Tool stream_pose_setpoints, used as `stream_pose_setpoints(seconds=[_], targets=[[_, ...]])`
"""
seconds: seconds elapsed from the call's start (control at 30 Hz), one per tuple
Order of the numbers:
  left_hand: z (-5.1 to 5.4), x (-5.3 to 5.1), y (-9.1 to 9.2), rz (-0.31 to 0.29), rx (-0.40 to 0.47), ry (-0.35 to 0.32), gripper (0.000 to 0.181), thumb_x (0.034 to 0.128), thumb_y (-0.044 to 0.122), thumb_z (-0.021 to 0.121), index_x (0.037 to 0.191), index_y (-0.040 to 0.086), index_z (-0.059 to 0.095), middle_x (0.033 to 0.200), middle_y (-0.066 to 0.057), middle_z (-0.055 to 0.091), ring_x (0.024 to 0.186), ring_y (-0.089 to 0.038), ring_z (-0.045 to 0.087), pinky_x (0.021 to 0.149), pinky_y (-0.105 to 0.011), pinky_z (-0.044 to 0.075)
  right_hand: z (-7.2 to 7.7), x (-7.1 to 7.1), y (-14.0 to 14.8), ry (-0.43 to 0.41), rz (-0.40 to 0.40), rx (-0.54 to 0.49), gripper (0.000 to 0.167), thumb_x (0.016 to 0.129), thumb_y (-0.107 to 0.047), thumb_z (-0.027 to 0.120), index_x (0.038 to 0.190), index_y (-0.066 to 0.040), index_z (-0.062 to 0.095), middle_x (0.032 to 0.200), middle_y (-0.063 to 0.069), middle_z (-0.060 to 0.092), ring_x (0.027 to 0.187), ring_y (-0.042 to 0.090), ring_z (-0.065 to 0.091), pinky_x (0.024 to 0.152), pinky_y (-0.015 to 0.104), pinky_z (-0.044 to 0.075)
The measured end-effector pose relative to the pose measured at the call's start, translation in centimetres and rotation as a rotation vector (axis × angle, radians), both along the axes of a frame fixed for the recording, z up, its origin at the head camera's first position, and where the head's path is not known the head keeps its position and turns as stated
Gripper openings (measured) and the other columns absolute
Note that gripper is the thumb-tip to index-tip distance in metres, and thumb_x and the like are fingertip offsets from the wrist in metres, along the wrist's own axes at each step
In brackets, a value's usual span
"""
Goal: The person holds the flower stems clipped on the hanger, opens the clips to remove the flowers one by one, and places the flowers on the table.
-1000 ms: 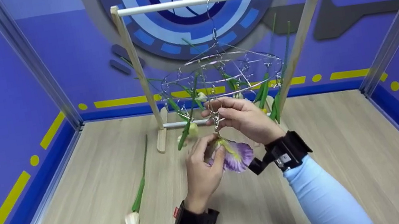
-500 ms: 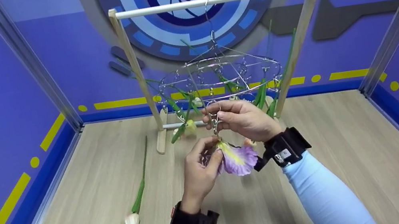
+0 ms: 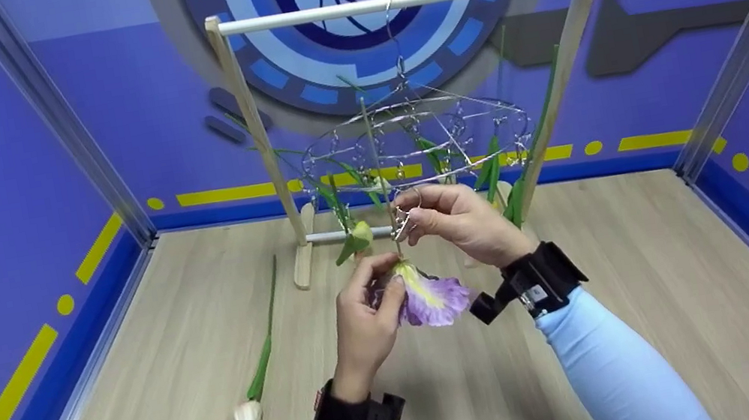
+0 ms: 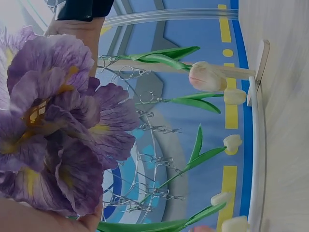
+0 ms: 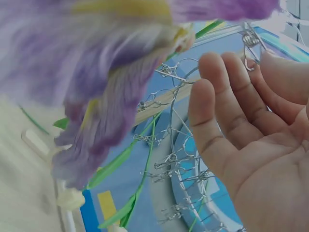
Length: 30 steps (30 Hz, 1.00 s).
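Observation:
My left hand (image 3: 366,318) holds a purple iris-like flower (image 3: 435,300) with a yellow centre, gripping it just below where head and stem join. The flower hangs head down, and its stem (image 3: 375,157) rises nearly upright in front of the wire rings. My right hand (image 3: 472,224) pinches a small metal clip (image 3: 402,222) between thumb and fingers, just above the flower. In the right wrist view that clip (image 5: 249,41) lies by the thumb. The stem passes close to the clip's left side; whether the clip's jaws enclose it I cannot tell.
A round wire clip hanger (image 3: 419,182) hangs from the white bar (image 3: 312,16) of a wooden stand. Several tulips hang head down from it, among them a pale pink one (image 4: 207,76). One white tulip (image 3: 250,419) lies on the table at left. Blue panels stand around.
My left hand has shifted slightly left with the flower. The stem stands straighter than half a second ago, and the clip in my right hand has tilted. The right hand stays nearly in place.

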<state>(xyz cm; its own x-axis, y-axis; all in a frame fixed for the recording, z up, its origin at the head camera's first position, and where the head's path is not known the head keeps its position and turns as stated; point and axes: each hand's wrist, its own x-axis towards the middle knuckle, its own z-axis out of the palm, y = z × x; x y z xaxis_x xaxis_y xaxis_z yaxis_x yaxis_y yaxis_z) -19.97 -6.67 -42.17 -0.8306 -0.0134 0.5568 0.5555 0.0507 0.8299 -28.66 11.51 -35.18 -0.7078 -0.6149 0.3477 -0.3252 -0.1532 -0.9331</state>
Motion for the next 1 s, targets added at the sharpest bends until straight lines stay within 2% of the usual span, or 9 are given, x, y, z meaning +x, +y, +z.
stream_pose_setpoints(seconds=[0.23, 0.3, 0.37, 0.5, 0.6, 0.7, 0.87, 1.0], targets=[[0.3, 0.2, -0.6, 0.017, -0.026, 0.040, 0.026, 0.1007, 0.002, 0.050, 0.121, -0.005, 0.066, 0.112, -0.015, 0.070, 0.102, -0.021, 0.064, 0.086, -0.030, 0.055, 0.3, 0.4, -0.1, 0.090, -0.083, 0.054, 0.028, 0.106, -0.008, 0.057, 0.122, 0.014, 0.060, 0.103, 0.012, 0.072, 0.092, 0.016, 0.073, 0.082, 0.029, 0.058], [0.4, 0.2, -0.7, 0.018, -0.029, 0.052, 0.027, 0.1008, 0.004, 0.050, 0.121, -0.004, 0.066, 0.112, -0.014, 0.070, 0.102, -0.021, 0.064, 0.089, -0.031, 0.055, 0.4, 0.5, -0.1, 0.114, -0.101, 0.066, 0.027, 0.106, -0.007, 0.057, 0.121, 0.015, 0.060, 0.104, 0.016, 0.071, 0.092, 0.015, 0.073, 0.082, 0.029, 0.058], [0.4, 0.3, -0.7, 0.031, -0.044, 0.058, 0.026, 0.1006, 0.007, 0.055, 0.122, -0.003, 0.066, 0.114, -0.013, 0.069, 0.104, -0.021, 0.065, 0.091, -0.033, 0.055, 0.5, 0.6, -0.2, 0.127, -0.119, 0.080, 0.026, 0.106, -0.006, 0.056, 0.121, 0.014, 0.061, 0.104, 0.019, 0.070, 0.091, 0.015, 0.073, 0.082, 0.029, 0.058], [0.4, 0.3, -0.5, 0.100, -0.103, 0.047, 0.030, 0.0945, 0.015, 0.072, 0.121, 0.002, 0.068, 0.116, -0.008, 0.069, 0.110, -0.020, 0.064, 0.097, -0.038, 0.054, 0.4, 0.8, -0.2, 0.148, -0.159, 0.119, 0.024, 0.106, -0.005, 0.055, 0.122, 0.013, 0.061, 0.103, 0.014, 0.070, 0.090, 0.014, 0.073, 0.082, 0.030, 0.058], [0.3, 0.3, -0.3, 0.161, -0.137, 0.041, 0.032, 0.0911, 0.018, 0.078, 0.118, 0.004, 0.069, 0.115, -0.005, 0.069, 0.108, -0.020, 0.064, 0.095, -0.039, 0.053, 0.2, 0.8, -0.2, 0.167, -0.185, 0.142, 0.023, 0.106, -0.004, 0.055, 0.122, 0.012, 0.061, 0.103, 0.009, 0.070, 0.090, 0.013, 0.073, 0.082, 0.030, 0.059], [0.2, 0.2, -0.1, 0.201, -0.150, 0.052, 0.031, 0.0898, 0.019, 0.080, 0.116, 0.005, 0.070, 0.111, -0.005, 0.069, 0.104, -0.020, 0.065, 0.090, -0.038, 0.054, 0.1, 0.8, -0.1, 0.186, -0.199, 0.150, 0.023, 0.106, -0.005, 0.056, 0.121, 0.011, 0.062, 0.103, 0.010, 0.070, 0.088, 0.013, 0.073, 0.081, 0.030, 0.059], [0.0, 0.0, 0.2, 0.216, -0.145, 0.082, 0.027, 0.0896, 0.015, 0.080, 0.113, 0.004, 0.071, 0.107, -0.004, 0.071, 0.098, -0.019, 0.066, 0.085, -0.036, 0.055, -0.2, 0.8, 0.1, 0.200, -0.203, 0.161, 0.022, 0.106, -0.006, 0.056, 0.120, 0.009, 0.064, 0.103, 0.020, 0.069, 0.087, 0.015, 0.071, 0.079, 0.030, 0.059], [-0.1, -0.1, 0.4, 0.213, -0.120, 0.096, 0.022, 0.0887, 0.007, 0.079, 0.110, 0.003, 0.072, 0.103, -0.005, 0.072, 0.095, -0.020, 0.068, 0.085, -0.036, 0.059, -0.2, 0.8, 0.2, 0.199, -0.195, 0.185, 0.024, 0.106, -0.007, 0.056, 0.122, 0.009, 0.063, 0.104, 0.024, 0.068, 0.087, 0.016, 0.071, 0.081, 0.030, 0.059]])
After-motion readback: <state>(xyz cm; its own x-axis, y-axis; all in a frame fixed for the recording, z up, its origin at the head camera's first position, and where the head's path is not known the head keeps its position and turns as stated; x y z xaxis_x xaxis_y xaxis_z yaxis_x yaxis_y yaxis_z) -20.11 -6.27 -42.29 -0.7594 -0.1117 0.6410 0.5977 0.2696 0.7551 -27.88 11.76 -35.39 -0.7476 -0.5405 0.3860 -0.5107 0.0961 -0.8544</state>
